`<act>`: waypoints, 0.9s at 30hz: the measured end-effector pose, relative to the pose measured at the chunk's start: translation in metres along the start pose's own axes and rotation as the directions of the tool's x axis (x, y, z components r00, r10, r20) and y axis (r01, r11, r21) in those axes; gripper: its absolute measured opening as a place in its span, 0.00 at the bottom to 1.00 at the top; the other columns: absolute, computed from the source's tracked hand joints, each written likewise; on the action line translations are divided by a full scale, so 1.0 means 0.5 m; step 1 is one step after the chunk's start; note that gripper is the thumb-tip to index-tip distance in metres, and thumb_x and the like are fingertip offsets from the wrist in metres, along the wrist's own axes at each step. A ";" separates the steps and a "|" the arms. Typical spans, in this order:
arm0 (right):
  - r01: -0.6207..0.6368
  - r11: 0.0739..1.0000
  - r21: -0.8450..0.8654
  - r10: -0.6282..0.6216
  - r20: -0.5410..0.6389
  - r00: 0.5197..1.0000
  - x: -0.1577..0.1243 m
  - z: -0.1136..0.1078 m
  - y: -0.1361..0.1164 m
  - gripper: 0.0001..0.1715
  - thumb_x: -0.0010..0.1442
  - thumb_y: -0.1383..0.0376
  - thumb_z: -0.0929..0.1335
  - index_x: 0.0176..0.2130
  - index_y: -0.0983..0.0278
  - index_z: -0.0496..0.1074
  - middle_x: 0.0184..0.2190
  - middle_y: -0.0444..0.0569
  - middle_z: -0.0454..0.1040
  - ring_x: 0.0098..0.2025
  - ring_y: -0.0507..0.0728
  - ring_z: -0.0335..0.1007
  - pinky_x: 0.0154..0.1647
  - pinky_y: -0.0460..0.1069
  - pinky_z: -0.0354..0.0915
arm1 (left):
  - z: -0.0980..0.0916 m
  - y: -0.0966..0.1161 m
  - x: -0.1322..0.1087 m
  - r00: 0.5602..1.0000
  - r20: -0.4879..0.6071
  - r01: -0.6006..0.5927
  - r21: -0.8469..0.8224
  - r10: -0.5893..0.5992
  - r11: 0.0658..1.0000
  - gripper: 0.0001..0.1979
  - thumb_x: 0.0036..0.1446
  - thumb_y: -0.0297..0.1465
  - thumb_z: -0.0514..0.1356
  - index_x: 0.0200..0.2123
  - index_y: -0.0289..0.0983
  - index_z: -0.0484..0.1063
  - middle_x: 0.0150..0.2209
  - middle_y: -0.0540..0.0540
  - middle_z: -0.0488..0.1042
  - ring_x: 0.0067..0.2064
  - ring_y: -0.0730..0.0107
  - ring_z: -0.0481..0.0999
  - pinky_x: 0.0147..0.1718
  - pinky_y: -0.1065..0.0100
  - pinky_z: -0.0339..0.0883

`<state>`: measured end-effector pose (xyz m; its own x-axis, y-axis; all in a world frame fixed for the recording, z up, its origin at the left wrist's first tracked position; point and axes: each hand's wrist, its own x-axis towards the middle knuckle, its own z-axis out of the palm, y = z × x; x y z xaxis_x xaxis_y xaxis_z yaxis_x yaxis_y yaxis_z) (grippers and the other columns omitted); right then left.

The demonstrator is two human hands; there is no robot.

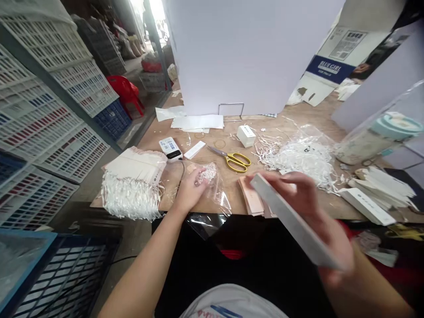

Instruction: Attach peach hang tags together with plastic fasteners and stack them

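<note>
My left hand (195, 182) is closed on a clear plastic bag (220, 194) that lies on the table near the front edge. A clump of small whitish-pink pieces (208, 172) shows at its fingertips, too fine to make out. My right hand (308, 198) grips a long, slim white box (291, 221), tilted and slightly blurred, held above the table edge. Partly under its far end sits a stack of pale pink cards (252, 198). Yellow-handled scissors (236, 161) lie between the hands, farther back. Left of my left hand is a pile of cards with white strings (132, 185).
A white digital device (170, 148), a small white box (246, 136) and a heap of white strings (304, 161) lie on the table (281, 126). A lidded cup (380, 137) and another long white box (366, 205) are at right. Plastic crates (43, 110) stand left.
</note>
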<state>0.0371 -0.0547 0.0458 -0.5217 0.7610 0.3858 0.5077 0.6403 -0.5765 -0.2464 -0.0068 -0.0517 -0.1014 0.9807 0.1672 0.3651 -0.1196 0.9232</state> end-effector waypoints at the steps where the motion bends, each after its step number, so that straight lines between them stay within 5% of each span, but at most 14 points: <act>1: 0.083 0.996 0.031 -0.085 0.044 0.995 0.000 -0.028 0.016 0.64 0.52 0.34 0.69 0.71 0.49 0.34 0.67 0.57 0.59 0.67 0.68 0.62 0.61 0.64 0.65 | -0.001 0.002 0.000 0.999 0.028 -0.038 0.068 0.036 0.997 0.21 0.55 0.33 0.67 0.53 0.44 0.77 0.51 0.44 0.78 0.53 0.53 0.75 0.59 0.54 0.63; 4: 0.145 0.980 -0.139 -0.104 0.263 0.959 0.026 -0.079 0.057 0.59 0.50 0.41 0.73 0.70 0.55 0.49 0.67 0.57 0.60 0.69 0.72 0.55 0.68 0.68 0.55 | -0.004 0.016 -0.003 0.988 0.102 -0.127 0.133 0.113 0.983 0.24 0.53 0.35 0.69 0.55 0.44 0.77 0.54 0.44 0.77 0.57 0.52 0.73 0.62 0.54 0.61; 8: 0.191 0.907 -0.376 -0.002 0.450 0.893 0.075 -0.050 0.090 0.61 0.43 0.44 0.77 0.68 0.60 0.58 0.64 0.60 0.65 0.66 0.77 0.58 0.67 0.75 0.47 | 0.003 0.040 -0.011 0.980 0.129 -0.168 0.139 0.151 0.976 0.26 0.50 0.38 0.72 0.54 0.44 0.77 0.57 0.44 0.75 0.60 0.51 0.70 0.65 0.54 0.55; 13: 0.227 0.866 -0.446 0.026 0.492 0.870 0.086 0.019 0.140 0.69 0.33 0.46 0.81 0.68 0.58 0.58 0.62 0.63 0.68 0.65 0.81 0.58 0.65 0.81 0.40 | 0.008 0.048 -0.029 0.988 0.117 -0.104 0.052 0.098 0.993 0.29 0.46 0.43 0.74 0.53 0.48 0.78 0.58 0.44 0.74 0.63 0.47 0.67 0.67 0.51 0.49; 17: 0.219 0.856 -0.469 0.031 0.469 0.883 0.083 0.017 0.139 0.75 0.27 0.45 0.82 0.68 0.60 0.58 0.63 0.66 0.66 0.65 0.85 0.56 0.61 0.84 0.44 | 0.006 0.051 -0.040 0.985 0.118 -0.136 0.096 0.125 0.986 0.29 0.46 0.44 0.74 0.53 0.49 0.78 0.58 0.44 0.74 0.63 0.45 0.66 0.68 0.52 0.49; 19: 0.227 0.867 -0.444 -0.027 0.413 0.910 0.077 0.013 0.089 0.65 0.34 0.44 0.81 0.65 0.61 0.63 0.61 0.65 0.67 0.64 0.82 0.58 0.60 0.80 0.52 | 0.004 0.057 -0.041 0.985 0.101 -0.151 0.148 0.137 0.977 0.29 0.48 0.46 0.72 0.53 0.49 0.78 0.58 0.44 0.74 0.62 0.45 0.67 0.67 0.52 0.51; 21: 0.283 0.893 -0.350 -0.135 0.392 0.910 0.064 0.030 0.014 0.35 0.52 0.48 0.76 0.54 0.60 0.70 0.53 0.60 0.73 0.57 0.71 0.67 0.57 0.69 0.64 | -0.001 0.067 -0.038 0.986 0.115 -0.142 0.201 0.120 0.969 0.29 0.50 0.49 0.70 0.54 0.48 0.78 0.59 0.43 0.73 0.62 0.46 0.68 0.66 0.51 0.53; 23: 0.368 0.894 -0.256 -0.209 0.488 0.848 0.047 0.081 -0.060 0.07 0.64 0.66 0.67 0.43 0.59 0.73 0.43 0.52 0.76 0.47 0.61 0.72 0.53 0.58 0.68 | -0.008 0.079 -0.029 0.977 0.200 -0.126 0.248 0.076 0.961 0.29 0.54 0.53 0.65 0.56 0.48 0.76 0.61 0.44 0.71 0.63 0.48 0.68 0.66 0.50 0.53; 25: 0.439 0.834 -0.334 -0.258 0.468 0.845 0.035 0.160 -0.103 0.11 0.61 0.74 0.65 0.40 0.63 0.74 0.36 0.52 0.77 0.42 0.60 0.73 0.51 0.56 0.67 | -0.017 0.092 -0.017 0.945 0.325 -0.124 0.278 0.028 0.952 0.30 0.59 0.56 0.59 0.59 0.49 0.73 0.64 0.45 0.67 0.65 0.52 0.66 0.67 0.51 0.52; 27: 0.353 0.809 -0.470 -0.195 0.351 0.916 0.038 0.243 -0.105 0.14 0.62 0.74 0.64 0.46 0.68 0.75 0.45 0.59 0.78 0.50 0.65 0.73 0.55 0.58 0.65 | -0.027 0.107 -0.009 0.906 0.424 -0.121 0.289 -0.013 0.950 0.31 0.62 0.57 0.54 0.60 0.48 0.72 0.67 0.45 0.64 0.68 0.55 0.62 0.68 0.53 0.50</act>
<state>-0.0831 -0.0868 -0.0041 -0.8174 0.5353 0.2130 0.5494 0.8355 0.0086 -0.2388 -0.0198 0.0017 0.2955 0.9553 -0.0076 0.6263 -0.1877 0.7567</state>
